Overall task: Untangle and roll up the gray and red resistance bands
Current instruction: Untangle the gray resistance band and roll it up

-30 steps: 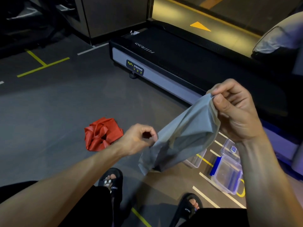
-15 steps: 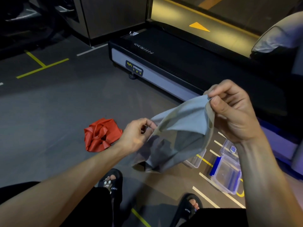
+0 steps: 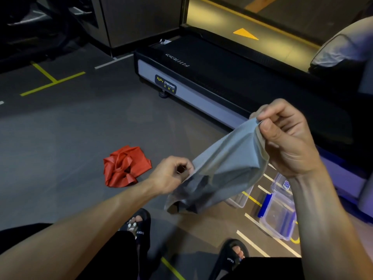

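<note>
The gray resistance band (image 3: 224, 168) hangs in the air between both hands, stretched as a wide sheet with a crumpled, folded end drooping at the bottom. My right hand (image 3: 286, 138) pinches its upper edge between thumb and fingers. My left hand (image 3: 171, 174) grips the band's lower left edge with curled fingers. The red resistance band (image 3: 125, 166) lies bunched and tangled on the dark floor, to the left of my left hand, touched by neither hand.
A black treadmill deck (image 3: 222, 77) runs across the floor behind my hands. A clear plastic box (image 3: 278, 217) with blue clips and a second clear container (image 3: 240, 199) sit on the floor below the band. My sandalled feet (image 3: 139, 225) are at the bottom.
My left hand shifted slightly along the gray band's lower edge and the sheet has been pulled flatter between the hands. The red band has not moved.
</note>
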`<state>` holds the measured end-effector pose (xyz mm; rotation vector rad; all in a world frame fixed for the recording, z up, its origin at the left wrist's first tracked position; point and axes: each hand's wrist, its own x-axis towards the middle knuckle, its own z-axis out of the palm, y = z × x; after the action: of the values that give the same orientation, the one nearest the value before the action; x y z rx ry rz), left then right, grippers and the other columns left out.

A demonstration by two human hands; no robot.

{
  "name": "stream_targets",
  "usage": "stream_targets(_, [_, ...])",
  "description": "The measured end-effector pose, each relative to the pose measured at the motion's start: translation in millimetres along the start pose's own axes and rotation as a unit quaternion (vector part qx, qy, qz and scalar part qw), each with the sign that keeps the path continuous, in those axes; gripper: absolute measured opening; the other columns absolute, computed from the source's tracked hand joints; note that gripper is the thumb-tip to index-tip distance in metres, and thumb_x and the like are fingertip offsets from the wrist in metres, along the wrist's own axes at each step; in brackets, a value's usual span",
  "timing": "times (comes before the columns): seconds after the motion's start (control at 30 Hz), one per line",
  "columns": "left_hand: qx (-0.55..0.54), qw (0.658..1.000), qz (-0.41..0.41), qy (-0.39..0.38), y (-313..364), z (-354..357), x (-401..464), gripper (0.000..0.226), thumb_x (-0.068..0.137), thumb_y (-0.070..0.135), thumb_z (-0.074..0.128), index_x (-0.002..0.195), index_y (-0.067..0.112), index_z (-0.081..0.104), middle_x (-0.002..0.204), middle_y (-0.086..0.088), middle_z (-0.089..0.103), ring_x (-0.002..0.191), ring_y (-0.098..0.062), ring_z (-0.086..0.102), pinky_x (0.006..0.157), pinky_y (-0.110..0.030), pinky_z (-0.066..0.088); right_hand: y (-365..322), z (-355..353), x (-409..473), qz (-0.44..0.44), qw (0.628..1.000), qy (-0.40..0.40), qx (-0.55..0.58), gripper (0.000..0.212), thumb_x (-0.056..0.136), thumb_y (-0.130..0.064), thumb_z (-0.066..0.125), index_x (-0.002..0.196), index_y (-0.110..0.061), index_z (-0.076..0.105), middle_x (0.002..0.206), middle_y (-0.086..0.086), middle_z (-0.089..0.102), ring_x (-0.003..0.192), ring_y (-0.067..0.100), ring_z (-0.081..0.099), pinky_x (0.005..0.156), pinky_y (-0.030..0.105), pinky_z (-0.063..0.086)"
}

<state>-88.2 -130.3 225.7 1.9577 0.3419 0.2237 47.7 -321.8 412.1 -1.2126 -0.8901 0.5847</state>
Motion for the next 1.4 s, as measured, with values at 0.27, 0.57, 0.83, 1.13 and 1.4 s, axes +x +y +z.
stream_targets(0.27, [-0.05, 0.996, -0.044, -0.051, 1.3, -1.5, 0.3, 0.047, 0.082, -0.004, 0.074, 0.102, 0.036, 0.06, 0.1, -0.006, 0.069, 0.089, -0.017, 0.063, 0.084, -0.044, 0.055, 2.8, -4.0, 1.1, 0.007, 1.0, -0.001, 0.016, 0.022, 0.076, -0.04, 0.088, 0.088, -0.027, 0.075, 0.083, -0.001, 0.065, 0.071, 0.009, 0.058, 0.064, 0.02, 0.049])
stream_targets(0.57, [-0.099, 0.99, -0.062, -0.085, -10.5, -2.9, -2.1, 0.041, 0.092, -0.001, 0.067, 0.068, 0.032, 0.073, 0.071, 0.014, 0.065, 0.072, -0.007, 0.058, 0.076, -0.027, 0.046, 0.3, -14.5, 0.1, -0.024, 0.999, 0.014, 0.041, 0.019, 0.081, -0.035, 0.085, 0.09, -0.024, 0.073, 0.081, -0.003, 0.063, 0.063, -0.001, 0.055, 0.063, 0.017, 0.047])
stream_targets(0.83, [-0.115, 0.978, -0.099, -0.144, -16.5, -4.7, -4.5, 0.059, 0.074, -0.008, 0.08, 0.105, 0.04, 0.066, 0.118, -0.02, 0.068, 0.095, -0.023, 0.064, 0.092, -0.054, 0.055, 6.2, -20.7, -0.2, -0.001, 0.999, 0.038, 0.025, 0.023, 0.076, -0.04, 0.089, 0.088, -0.026, 0.074, 0.083, -0.003, 0.064, 0.068, 0.005, 0.057, 0.065, 0.019, 0.049])
stream_targets(1.13, [-0.069, 0.975, -0.103, -0.186, -15.2, -18.8, -9.5, 0.033, 0.079, 0.008, 0.072, 0.097, 0.036, 0.076, 0.101, -0.009, 0.074, 0.089, -0.023, 0.063, 0.087, -0.049, 0.055, 9.7, -29.8, -3.0, 0.013, 0.998, 0.056, 0.014, 0.024, 0.075, -0.04, 0.088, 0.089, -0.026, 0.074, 0.08, -0.004, 0.063, 0.069, 0.005, 0.056, 0.065, 0.021, 0.048])
stream_targets(1.4, [-0.095, 0.961, -0.095, -0.242, -15.0, -17.1, -13.6, 0.048, 0.071, 0.027, 0.089, 0.112, 0.036, 0.064, 0.115, -0.023, 0.063, 0.096, -0.022, 0.058, 0.096, -0.061, 0.048, 13.4, -34.0, -3.7, 0.031, 0.998, 0.055, 0.024, 0.026, 0.075, -0.039, 0.089, 0.09, -0.023, 0.074, 0.077, -0.002, 0.062, 0.068, 0.007, 0.057, 0.064, 0.02, 0.051])
